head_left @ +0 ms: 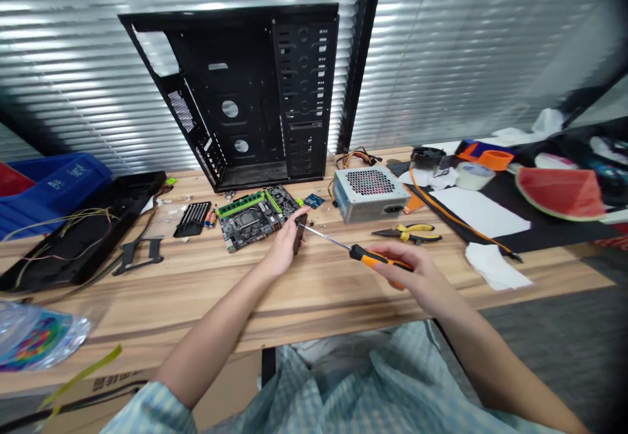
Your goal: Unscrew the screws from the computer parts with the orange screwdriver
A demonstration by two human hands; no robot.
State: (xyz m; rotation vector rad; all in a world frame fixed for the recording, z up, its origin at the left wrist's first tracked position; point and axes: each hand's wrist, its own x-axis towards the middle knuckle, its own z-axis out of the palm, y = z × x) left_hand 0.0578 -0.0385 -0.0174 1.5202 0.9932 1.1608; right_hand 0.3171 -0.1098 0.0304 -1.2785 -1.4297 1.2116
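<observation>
A small dark rectangular part (298, 239) is gripped upright in my left hand (281, 245), just in front of the motherboard. My right hand (411, 269) is wrapped around the orange and black handle of a screwdriver (360, 254). Its metal shaft points left, and the tip meets or nearly meets the dark part's upper end; contact is too small to make out. The green and black motherboard (255, 217) lies flat on the wooden table behind my left hand. Yellow-handled pliers (409, 232) rest beyond my right hand.
An open black computer case (255, 67) stands at the back against the blinds. Right of it sits a grey power supply (366, 206). A bit set (193, 218), a black bracket (140, 255) and a blue bin (73, 179) are at left. Paper (478, 210) lies at right.
</observation>
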